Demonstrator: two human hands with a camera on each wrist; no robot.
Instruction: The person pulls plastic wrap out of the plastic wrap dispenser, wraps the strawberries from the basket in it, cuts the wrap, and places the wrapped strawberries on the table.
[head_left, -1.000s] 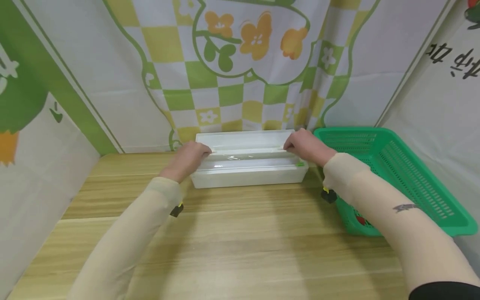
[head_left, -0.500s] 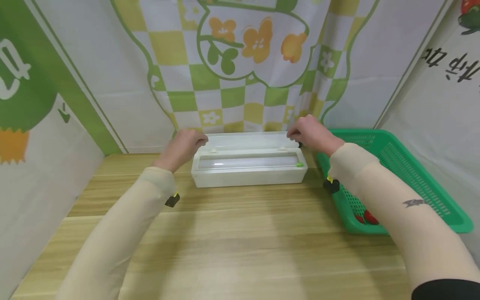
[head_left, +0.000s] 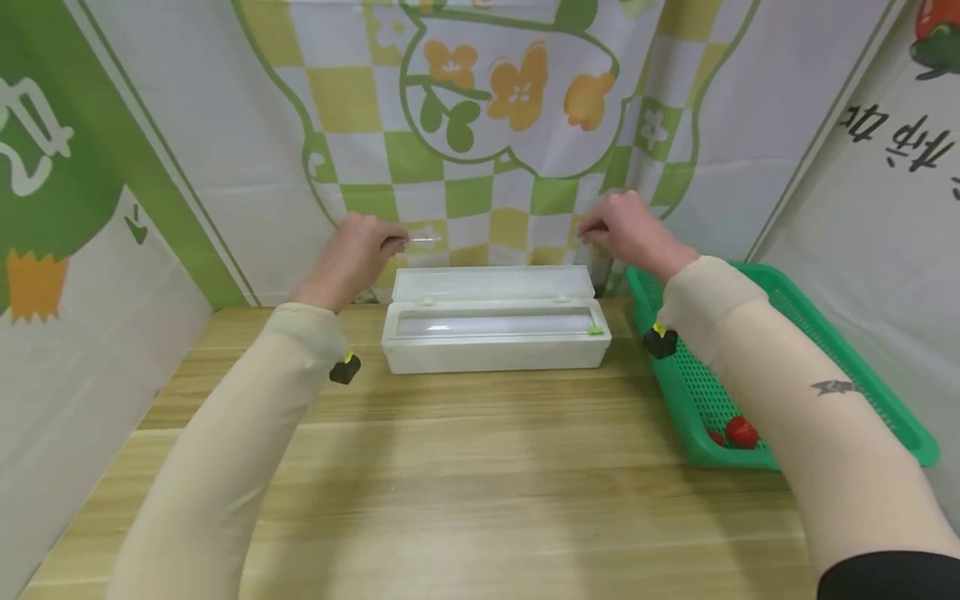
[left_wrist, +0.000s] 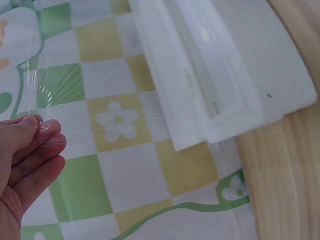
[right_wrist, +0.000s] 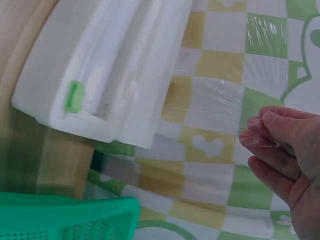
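Observation:
A white cling film dispenser (head_left: 495, 354) sits at the back of the wooden table, its lid (head_left: 495, 283) tipped back. A small green slider (head_left: 595, 331) shows at its right end. My left hand (head_left: 360, 254) is raised above and behind the dispenser's left side, pinching clear cling film (left_wrist: 42, 92) between thumb and fingers. On the other side my right hand (head_left: 630, 233) pinches the film at its other end; in the right wrist view it is bunched at the fingertips. The film spans between the hands and is nearly invisible except for glints.
At the right stands a green perforated basket (head_left: 701, 454), partly under my right forearm, with red round items (head_left: 742, 432) in its near corner. A checked, flower-printed cloth (head_left: 502, 200) hangs right behind the dispenser.
Both hands have risen from the dispenser's opening to above its lid, drawing the film up with them. The dispenser has stayed in place with its lid back.

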